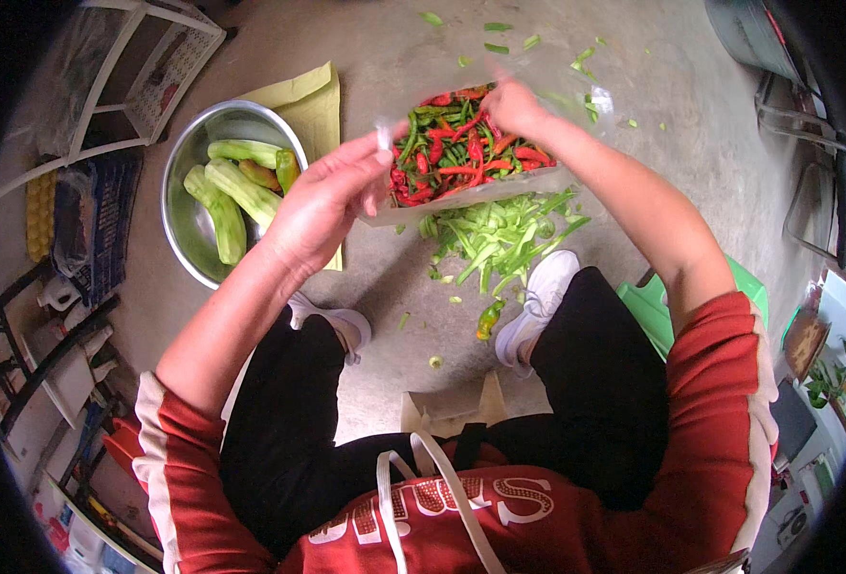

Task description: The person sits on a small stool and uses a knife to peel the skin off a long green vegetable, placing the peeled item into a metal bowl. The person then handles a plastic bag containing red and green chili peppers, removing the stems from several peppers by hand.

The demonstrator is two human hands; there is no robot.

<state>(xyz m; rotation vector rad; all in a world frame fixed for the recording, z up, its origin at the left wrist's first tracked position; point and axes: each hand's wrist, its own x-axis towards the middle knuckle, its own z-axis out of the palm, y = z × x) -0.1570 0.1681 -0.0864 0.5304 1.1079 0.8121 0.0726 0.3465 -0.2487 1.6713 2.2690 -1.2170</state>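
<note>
A clear plastic bag (466, 195) lies open on the floor before me, filled with red and green chili peppers (459, 147). My left hand (322, 197) pinches the bag's left edge between thumb and fingers. Over the far right part of the chilies is my right hand (515, 109), blurred, its fingertips at the peppers and the bag's rim. Whether those fingers grip anything is not clear. Left of the bag, a steel bowl (177, 215) holds several peeled pale green gourds (240, 188) and a few peppers.
Green peelings (502, 233) are heaped near my right shoe (548, 283), with scraps scattered farther out. A lone green-orange pepper (490, 320) lies beside that shoe. Yellowish cloth or paper (304, 93) sits partly under the bowl. A green plastic stool (649, 308) stands right; shelving (100, 107) left.
</note>
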